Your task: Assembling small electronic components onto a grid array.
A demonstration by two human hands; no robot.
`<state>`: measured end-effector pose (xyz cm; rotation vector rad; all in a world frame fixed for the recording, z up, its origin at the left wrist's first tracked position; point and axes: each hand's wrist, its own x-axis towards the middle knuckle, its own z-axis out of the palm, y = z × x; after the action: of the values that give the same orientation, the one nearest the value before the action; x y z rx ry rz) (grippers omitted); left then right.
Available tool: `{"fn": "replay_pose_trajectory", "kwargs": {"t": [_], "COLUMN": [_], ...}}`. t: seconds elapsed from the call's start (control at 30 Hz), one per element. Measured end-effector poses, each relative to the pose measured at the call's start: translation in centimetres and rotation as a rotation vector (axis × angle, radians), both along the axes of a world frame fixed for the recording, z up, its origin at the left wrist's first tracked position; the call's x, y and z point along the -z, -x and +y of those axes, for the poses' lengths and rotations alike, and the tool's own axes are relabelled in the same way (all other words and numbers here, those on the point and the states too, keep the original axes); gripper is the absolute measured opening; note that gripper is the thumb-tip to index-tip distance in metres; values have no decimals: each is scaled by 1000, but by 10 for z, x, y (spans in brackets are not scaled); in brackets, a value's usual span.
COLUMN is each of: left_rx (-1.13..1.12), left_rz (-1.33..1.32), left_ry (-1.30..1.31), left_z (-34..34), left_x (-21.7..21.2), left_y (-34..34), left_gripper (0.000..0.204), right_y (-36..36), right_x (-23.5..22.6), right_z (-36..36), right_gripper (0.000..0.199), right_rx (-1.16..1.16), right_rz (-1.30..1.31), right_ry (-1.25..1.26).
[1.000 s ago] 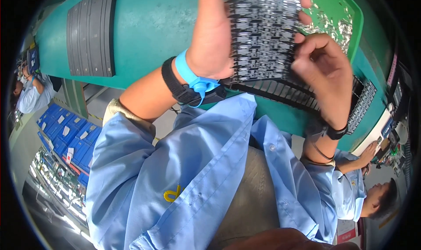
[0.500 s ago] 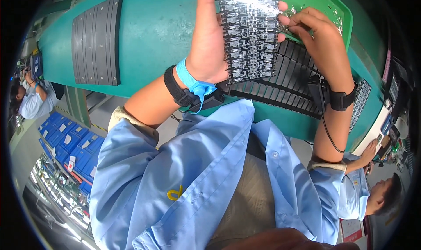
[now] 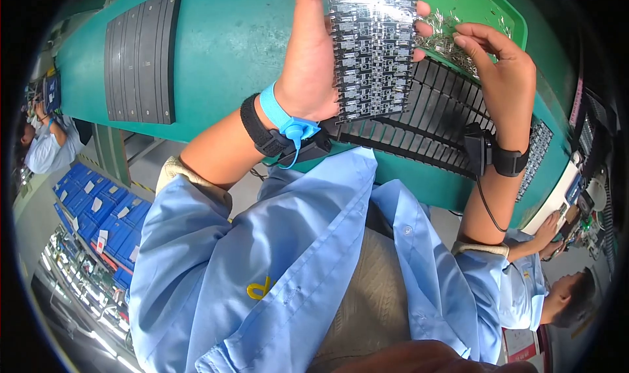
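A black panel of small circuit boards (image 3: 375, 78) is in my left hand (image 3: 308, 75), upper middle, glare whitening its top. The fingers reach behind it, their tips showing past its right edge. My right hand (image 3: 504, 65) is over the green tray (image 3: 519, 22) at the upper right, where loose thin metal pins (image 3: 452, 45) lie heaped. Its thumb and index finger are pinched together just above the pins; anything between them is too small to make out. A black slotted rack (image 3: 419, 137) lies below the panel and the tray, partly covered by the panel.
On the green tabletop (image 3: 229, 45), a dark grooved block (image 3: 141, 62) lies at the left. Another circuit board panel (image 3: 537, 157) rests beyond my right wrist. Co-workers sit at the far left and lower right (image 3: 524, 288). Blue bins (image 3: 111, 209) stand at the lower left.
My right hand has moved right and slightly down, away from the panel's edge, uncovering more of the pins. My left hand still holds the panel in nearly the same place.
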<state>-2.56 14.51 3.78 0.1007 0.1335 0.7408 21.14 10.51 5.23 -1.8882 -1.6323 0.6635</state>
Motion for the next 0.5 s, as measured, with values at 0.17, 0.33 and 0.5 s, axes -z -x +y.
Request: {"fn": "replay_pose_trajectory", "kwargs": {"t": [0.17, 0.33, 0.5], "left_rx": [-26, 0, -53], "left_rz": [68, -44, 324], "left_ry": [-16, -18, -98], "left_z": [-1, 0, 0], "left_x": [0, 1, -5], "left_y": [0, 0, -7], "left_gripper": [103, 104, 104], "right_y": [12, 32, 46], "right_x": [-10, -22, -13], "right_z": [-12, -47, -63], "right_gripper": [16, 15, 12], "right_rx": [-36, 18, -48], "right_rz": [185, 383, 447], "right_ry": [-67, -38, 15]}}
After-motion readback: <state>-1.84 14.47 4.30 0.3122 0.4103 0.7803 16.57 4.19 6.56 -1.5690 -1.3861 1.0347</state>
